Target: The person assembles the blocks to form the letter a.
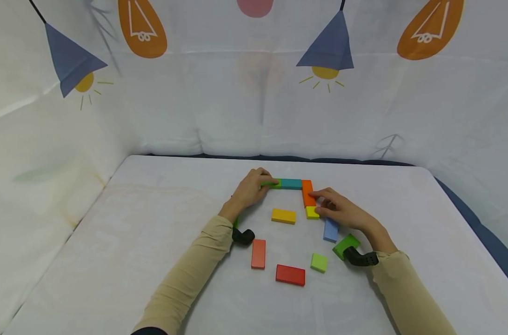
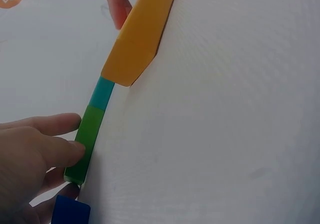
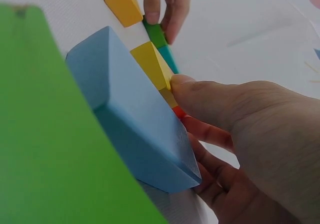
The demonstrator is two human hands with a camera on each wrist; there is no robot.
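Note:
My left hand (image 1: 249, 188) pinches a green block (image 2: 86, 141) between thumb and fingers at the left end of a row, where it meets a teal block (image 1: 291, 184). An orange block (image 1: 307, 190) runs from the row's right end toward me, with a small yellow block (image 1: 311, 213) against its near end. The index finger of my right hand (image 1: 342, 209) reaches the orange block, and its thumb touches the yellow block's right side. Just below that hand lies a light blue block (image 3: 135, 108). A dark blue block (image 2: 70, 211) sits beside my left fingers.
Inside the layout lies a yellow-orange block (image 1: 284, 216). Nearer me are a coral block (image 1: 258, 254), a red block (image 1: 290, 275) and a lime block (image 1: 318, 263). Another green block (image 1: 345, 245) is by my right wrist. White patterned cloth (image 1: 254, 102) hangs behind the table.

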